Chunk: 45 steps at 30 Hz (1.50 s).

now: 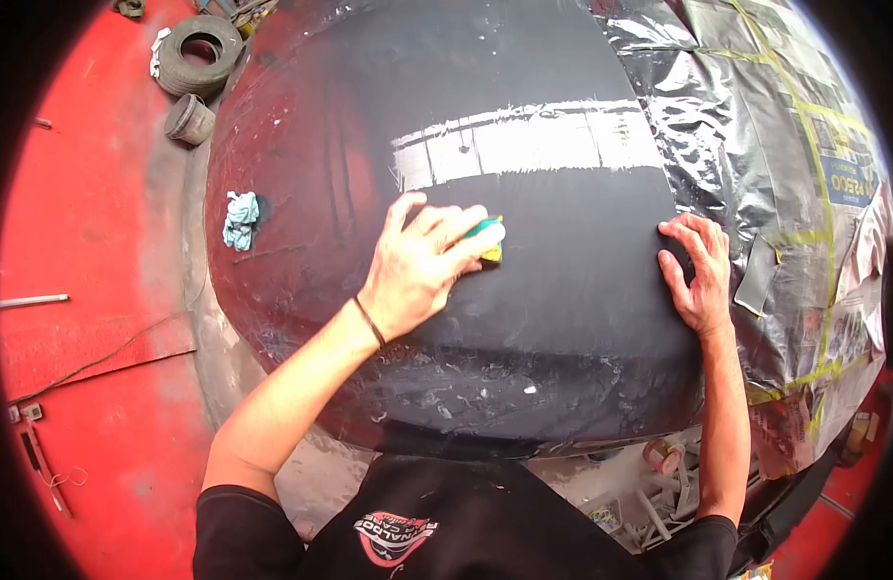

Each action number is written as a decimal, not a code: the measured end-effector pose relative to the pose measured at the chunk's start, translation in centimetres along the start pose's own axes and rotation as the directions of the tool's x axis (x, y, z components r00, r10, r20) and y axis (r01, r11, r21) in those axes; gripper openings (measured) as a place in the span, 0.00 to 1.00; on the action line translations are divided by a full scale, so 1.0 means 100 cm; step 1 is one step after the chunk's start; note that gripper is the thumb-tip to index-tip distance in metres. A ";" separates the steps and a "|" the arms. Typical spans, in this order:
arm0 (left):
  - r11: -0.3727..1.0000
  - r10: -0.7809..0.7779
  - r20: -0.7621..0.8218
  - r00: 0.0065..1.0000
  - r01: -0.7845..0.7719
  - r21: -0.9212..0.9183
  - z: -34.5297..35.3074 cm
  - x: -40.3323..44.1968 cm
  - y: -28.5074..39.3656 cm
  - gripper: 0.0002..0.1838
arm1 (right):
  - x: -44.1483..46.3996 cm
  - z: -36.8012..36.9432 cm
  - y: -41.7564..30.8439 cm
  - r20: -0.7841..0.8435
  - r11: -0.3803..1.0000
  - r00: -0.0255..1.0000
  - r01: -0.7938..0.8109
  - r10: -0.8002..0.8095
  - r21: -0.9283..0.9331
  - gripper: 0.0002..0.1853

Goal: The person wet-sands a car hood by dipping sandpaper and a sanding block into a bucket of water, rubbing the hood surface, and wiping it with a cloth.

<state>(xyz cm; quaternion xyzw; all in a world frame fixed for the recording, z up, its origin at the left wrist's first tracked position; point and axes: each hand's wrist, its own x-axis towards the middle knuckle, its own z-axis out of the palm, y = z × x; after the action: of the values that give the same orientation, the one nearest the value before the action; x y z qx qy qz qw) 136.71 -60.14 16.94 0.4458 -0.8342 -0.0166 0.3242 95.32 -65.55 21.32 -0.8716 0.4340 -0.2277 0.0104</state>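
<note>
My left hand (pixel 417 256) is closed around a small yellow and teal sponge (pixel 492 253), pressed against a dark, glossy car body panel (pixel 572 290). The palm and fingers hide much of the sponge. Further right, my right hand (pixel 698 266) rests on the same panel near its masked edge, fingers apart and curved, holding nothing. Just beyond it, a dark grey piece like sandpaper (pixel 757 275) lies on the plastic and paper masking (pixel 804 290). A crumpled light blue cloth (pixel 241 220) lies on the panel's left side.
A tyre (pixel 181 75) and a bucket (pixel 189 120) stand on the floor at upper left. A thin cable (pixel 108 358) crosses the red floor (pixel 99 232). By my right elbow are a round container (pixel 662 457) and a metal frame (pixel 651 512).
</note>
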 end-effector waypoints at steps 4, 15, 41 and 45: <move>0.996 -0.026 -0.059 0.998 0.031 0.082 0.026 0.100 -0.083 0.15 | -0.001 0.001 0.002 -0.004 1.000 1.000 -0.007 0.007 -0.012 0.18; 0.933 0.358 0.243 0.901 -0.335 -0.132 -0.010 0.032 -0.031 0.23 | -0.002 -0.007 0.007 0.026 0.997 0.999 -0.049 0.047 0.057 0.25; 0.989 0.080 -0.063 0.995 -0.087 -0.119 0.100 0.129 0.066 0.17 | -0.016 -0.002 0.023 -0.122 0.952 0.979 -0.123 0.162 0.279 0.18; 0.998 -0.051 -0.065 0.997 0.053 0.024 0.067 0.027 0.099 0.24 | -0.019 0.012 0.019 -0.093 0.903 0.952 -0.241 0.291 0.356 0.18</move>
<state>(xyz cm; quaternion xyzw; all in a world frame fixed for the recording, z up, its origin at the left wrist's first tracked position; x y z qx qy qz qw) 124.65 -58.00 16.23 0.4719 -0.8116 0.0001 0.3446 93.34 -65.48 19.11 -0.7702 0.5027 -0.3581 0.1606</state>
